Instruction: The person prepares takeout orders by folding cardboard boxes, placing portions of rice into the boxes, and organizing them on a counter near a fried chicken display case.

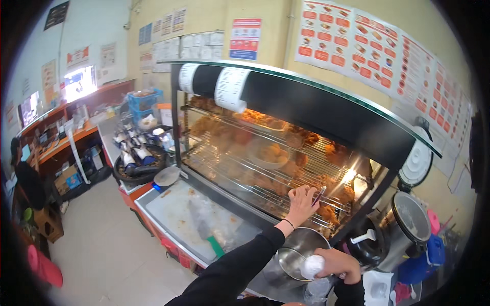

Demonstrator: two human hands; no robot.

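Note:
My left hand (300,206) is raised to the front of a heated glass display cabinet (291,88), its fingers bent at the pane. A slim dark pen (318,196) sits against its thumb side. Fried chicken pieces (327,214) lie on the wire racks (245,174) behind the glass. My right hand (338,264) grips a round white bundle (312,267), its material unclear, over the steel pots (294,264). A clear plastic cup (317,288) stands below that hand. Inside the cabinet, a bowl (268,155) holds fried pieces.
A white board (172,214) with a green-handled knife (215,246) lies left of my arm. A rice cooker (363,241) and a tall steel pot (405,225) stand at right. At far left, a person (30,179) is near an orange counter (69,141).

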